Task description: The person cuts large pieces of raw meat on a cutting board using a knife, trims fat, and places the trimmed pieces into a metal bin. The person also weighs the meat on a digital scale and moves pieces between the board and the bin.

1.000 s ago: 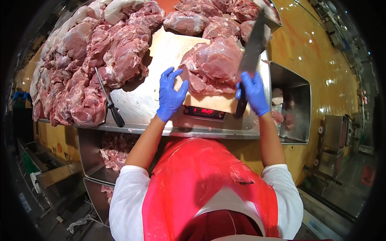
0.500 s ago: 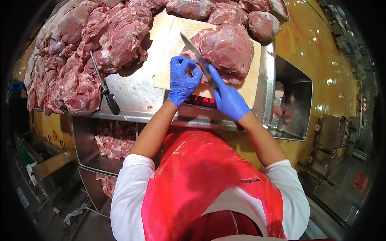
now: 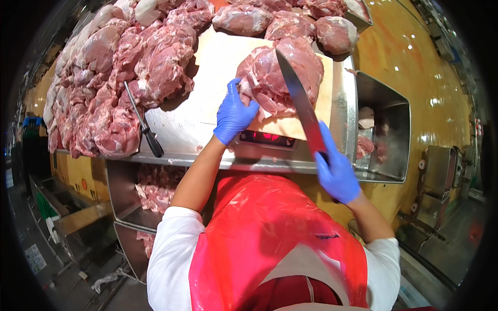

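Fingers of our left hand (image 3: 234,118) are pinching a pale flap (image 3: 245,93) at the near left edge of a large raw meat cut (image 3: 270,72), and we are gripping it between thumb and forefinger, while with our right hand (image 3: 338,175) we are clasping the dark handle of a long-bladed knife (image 3: 302,98). We are pointing its blade away from us, crossing over the meat in our view, though we cannot tell whether it is touching. That cut is lying on a cream cutting board (image 3: 326,106), and a digital scale (image 3: 267,139) with a red display is showing at the board's near edge. To the left, a heap of raw meat (image 3: 109,78) is covering much of the metal table (image 3: 176,124), a black-handled sharpening steel (image 3: 144,128) lying with its shaft against it. More meat pieces (image 3: 242,20) are sitting beyond the board, and a steel tub (image 3: 398,129) on the right is holding a few scraps (image 3: 364,146). We are wearing blue gloves (image 3: 228,124) and a red apron (image 3: 275,217)
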A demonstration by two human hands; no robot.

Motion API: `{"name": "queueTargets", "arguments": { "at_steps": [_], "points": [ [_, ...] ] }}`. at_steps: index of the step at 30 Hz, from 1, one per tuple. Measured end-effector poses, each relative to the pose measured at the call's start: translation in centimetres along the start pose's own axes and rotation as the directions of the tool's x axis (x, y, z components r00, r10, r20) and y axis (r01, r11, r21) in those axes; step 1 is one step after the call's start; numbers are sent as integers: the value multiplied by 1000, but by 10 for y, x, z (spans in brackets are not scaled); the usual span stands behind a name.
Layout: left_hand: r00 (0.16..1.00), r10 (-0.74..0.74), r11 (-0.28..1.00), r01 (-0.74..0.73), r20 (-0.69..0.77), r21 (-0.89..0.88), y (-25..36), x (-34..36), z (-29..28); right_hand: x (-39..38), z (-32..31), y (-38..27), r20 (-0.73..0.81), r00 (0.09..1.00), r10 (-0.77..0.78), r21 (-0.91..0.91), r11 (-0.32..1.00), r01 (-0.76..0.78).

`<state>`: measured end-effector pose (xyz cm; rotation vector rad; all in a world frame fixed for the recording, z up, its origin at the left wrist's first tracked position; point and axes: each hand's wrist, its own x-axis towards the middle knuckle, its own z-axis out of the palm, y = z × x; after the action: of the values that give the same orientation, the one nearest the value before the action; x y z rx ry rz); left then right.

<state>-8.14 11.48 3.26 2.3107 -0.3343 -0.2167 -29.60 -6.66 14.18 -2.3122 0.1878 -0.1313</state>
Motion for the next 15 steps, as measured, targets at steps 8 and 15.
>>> {"name": "queueTargets", "arguments": {
  "at_steps": [8, 15],
  "points": [
    [990, 49, 986, -28, 129, -165, -27, 35, -10, 205, 108, -37, 6, 986, 166, -91, 982, -165],
    [964, 211, 964, -178, 163, -199, -43, 51, -20, 131, 125, -19, 69, 994, 86, -322, 945, -60]
  ]
}}
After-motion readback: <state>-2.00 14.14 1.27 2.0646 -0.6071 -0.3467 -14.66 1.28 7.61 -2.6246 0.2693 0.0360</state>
